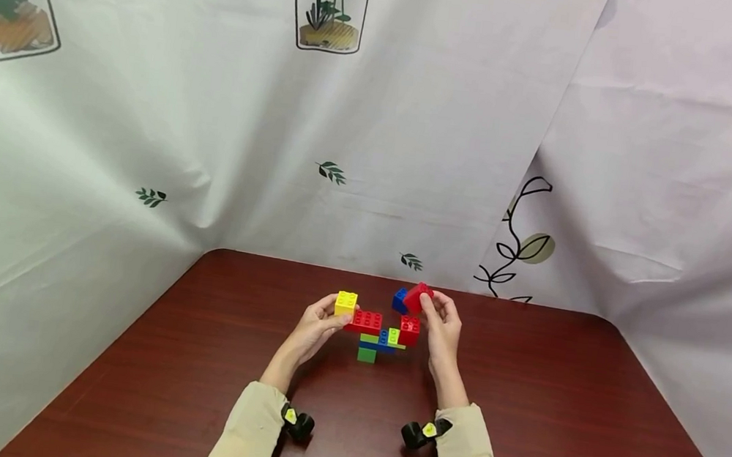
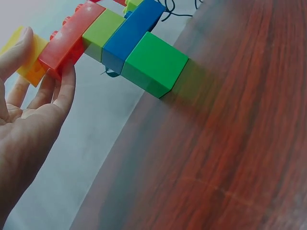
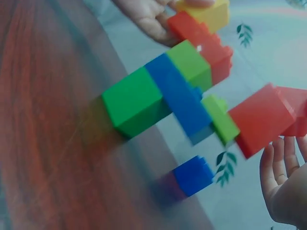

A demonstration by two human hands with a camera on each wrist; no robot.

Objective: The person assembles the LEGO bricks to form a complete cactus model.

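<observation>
A toy building brick structure stands upright on the table. Its base is a green brick (image 2: 154, 64), with a long blue brick (image 3: 177, 96) and lime bricks (image 1: 393, 335) above. At its upper left a long red brick (image 1: 366, 322) carries a yellow brick (image 1: 345, 302). My left hand (image 1: 316, 329) grips this end, thumb on the yellow brick and fingers against the red one. Another red brick (image 1: 409, 330) tops the structure's right side. My right hand (image 1: 444, 333) pinches a separate red brick (image 1: 417, 297), raised just behind that side.
A loose blue brick (image 3: 193, 177) sits on the brown wooden table (image 1: 521, 405), behind the structure. White cloth (image 1: 380, 149) with printed plants hangs along the table's back and sides. Each sleeve has a black wrist camera (image 1: 298, 426) strapped on.
</observation>
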